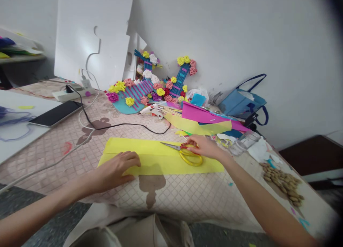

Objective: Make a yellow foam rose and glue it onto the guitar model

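A long yellow sheet (150,157) lies flat on the patterned table cover. My left hand (118,168) rests palm down on its near left part, fingers spread slightly. My right hand (205,146) is on the sheet's right part, closed around the handles of yellow-and-red scissors (184,152). The scissor blades point left, lying low over the sheet with their tips close together.
Behind the sheet lie pink, yellow and blue sheets (203,120), a glue gun (154,110) with a black cord, and a blue craft piece with paper flowers (150,88). A phone (55,113) and power strip (71,92) sit left. Nuts (284,182) lie right, a blue bag (242,102) behind.
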A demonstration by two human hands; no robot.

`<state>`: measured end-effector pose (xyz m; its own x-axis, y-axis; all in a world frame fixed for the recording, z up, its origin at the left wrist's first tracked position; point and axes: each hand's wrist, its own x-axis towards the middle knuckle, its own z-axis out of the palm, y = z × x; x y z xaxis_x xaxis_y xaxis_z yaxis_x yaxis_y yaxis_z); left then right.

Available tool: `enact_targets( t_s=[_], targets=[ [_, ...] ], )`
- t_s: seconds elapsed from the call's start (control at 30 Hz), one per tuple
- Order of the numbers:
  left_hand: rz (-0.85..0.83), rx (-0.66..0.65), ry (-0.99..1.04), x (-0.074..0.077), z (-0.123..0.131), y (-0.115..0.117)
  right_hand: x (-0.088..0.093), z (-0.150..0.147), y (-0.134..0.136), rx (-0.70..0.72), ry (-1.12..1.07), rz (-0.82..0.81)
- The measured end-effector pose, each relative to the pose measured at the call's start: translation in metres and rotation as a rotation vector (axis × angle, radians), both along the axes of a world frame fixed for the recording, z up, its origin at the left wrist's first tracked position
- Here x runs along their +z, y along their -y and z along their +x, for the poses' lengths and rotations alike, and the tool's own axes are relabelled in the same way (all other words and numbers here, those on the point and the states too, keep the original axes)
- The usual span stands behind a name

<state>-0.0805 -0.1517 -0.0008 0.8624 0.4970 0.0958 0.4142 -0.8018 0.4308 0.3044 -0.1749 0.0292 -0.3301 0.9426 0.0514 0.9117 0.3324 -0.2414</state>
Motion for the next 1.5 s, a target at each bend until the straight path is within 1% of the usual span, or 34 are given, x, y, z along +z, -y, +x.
enact_targets(
  t_s=[0.07,0.13,0.23,0.33,0.43,0.5,0.6,0.67,0.73,0.8,0.9,1.03,1.17,1.23,1.33,1.43,1.5],
  targets=[
    [0.028,-0.014,-0.025,-0.001,-0.003,0.005,-0.008,-0.003,0.018,-0.013,0.014,-0.077],
    [0.081,-0.026,-0.054,-0.001,-0.001,0.007,-0.016,-0.003,0.025,-0.072,0.018,-0.107],
    [0.187,-0.028,-0.108,-0.001,0.007,0.010,-0.024,-0.002,0.022,-0.145,0.013,-0.118],
    [0.267,-0.020,-0.139,0.001,0.015,0.012,-0.026,-0.001,0.017,-0.131,0.030,-0.124],
    [0.272,0.008,-0.131,0.001,0.019,0.015,-0.023,0.000,0.020,-0.058,0.025,-0.111],
    [0.240,0.007,-0.105,0.002,0.021,0.018,-0.017,0.003,0.025,-0.044,-0.007,-0.090],
    [0.209,-0.031,-0.097,0.003,0.025,0.022,-0.005,0.015,0.031,-0.113,-0.037,-0.010],
    [0.233,-0.045,-0.127,0.004,0.028,0.024,0.002,0.026,0.035,-0.171,-0.069,0.027],
    [0.278,-0.054,-0.162,0.005,0.031,0.024,0.006,0.038,0.039,-0.223,-0.114,0.020],
    [0.314,-0.065,-0.181,0.004,0.032,0.024,0.006,0.048,0.043,-0.273,-0.149,0.001],
    [0.324,-0.072,-0.169,0.003,0.032,0.022,0.000,0.059,0.051,-0.330,-0.152,-0.010],
    [0.285,-0.058,-0.139,0.006,0.025,0.021,-0.009,0.065,0.059,-0.341,-0.096,0.018],
    [0.261,-0.050,-0.126,0.008,0.005,0.020,-0.017,0.072,0.061,-0.335,-0.081,0.078],
    [0.250,-0.042,-0.138,0.007,-0.007,0.020,-0.024,0.078,0.058,-0.380,-0.062,0.123],
    [0.238,0.002,-0.160,0.002,-0.023,0.017,-0.040,0.088,0.053,-0.480,-0.010,0.196],
    [0.237,0.030,-0.114,-0.002,-0.027,0.017,-0.051,0.092,0.050,-0.530,0.018,0.236],
    [0.221,0.016,-0.073,-0.002,-0.025,0.019,-0.050,0.087,0.050,-0.543,0.027,0.261]
  ],
)
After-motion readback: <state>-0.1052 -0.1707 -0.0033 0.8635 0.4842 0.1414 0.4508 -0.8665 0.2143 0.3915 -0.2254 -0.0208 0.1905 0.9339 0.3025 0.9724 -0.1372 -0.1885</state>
